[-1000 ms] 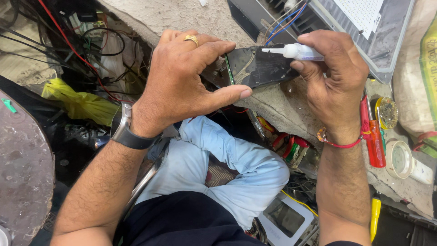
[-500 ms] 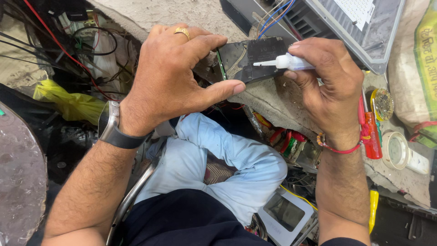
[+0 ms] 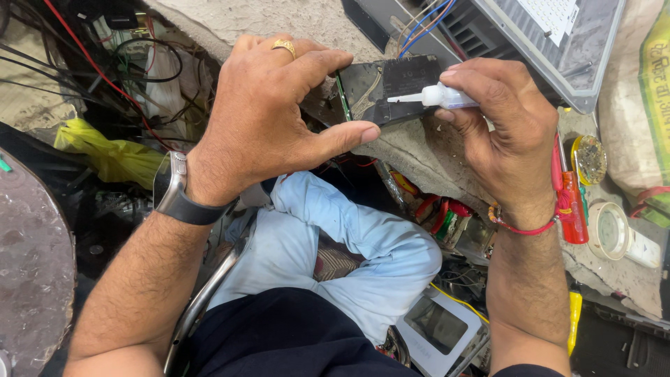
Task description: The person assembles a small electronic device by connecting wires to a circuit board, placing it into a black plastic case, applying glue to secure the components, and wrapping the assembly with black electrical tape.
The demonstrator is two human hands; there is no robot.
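Grip: your left hand (image 3: 269, 115) pinches the board (image 3: 380, 87) by its edges, thumb under the near edge, forefinger over the far one. Your right hand (image 3: 506, 132) is closed round the tube (image 3: 440, 96), nozzle pointing left onto the board.
Board, place: upper middle of the frame, held over the stone ledge (image 3: 419, 150), just below the grey casing (image 3: 551, 42) and its blue wires (image 3: 426, 21).
Board, handling: thin, stiff and light, likely brittle. Hold it by the edges as you do now; keep fingers off the face where the nozzle works.
Tube, handling: small, soft-walled and light; I judge a slight squeeze is enough. Hold it near the neck for aim, and steady the hand against the ledge.
Risk: whatever the tube gives out may run onto your left thumb, which lies close under the nozzle tip.
Around: red screwdriver (image 3: 569, 202) at right by your right wrist, tape roll (image 3: 611, 230) beside it, yellow bag (image 3: 105, 153) at left.
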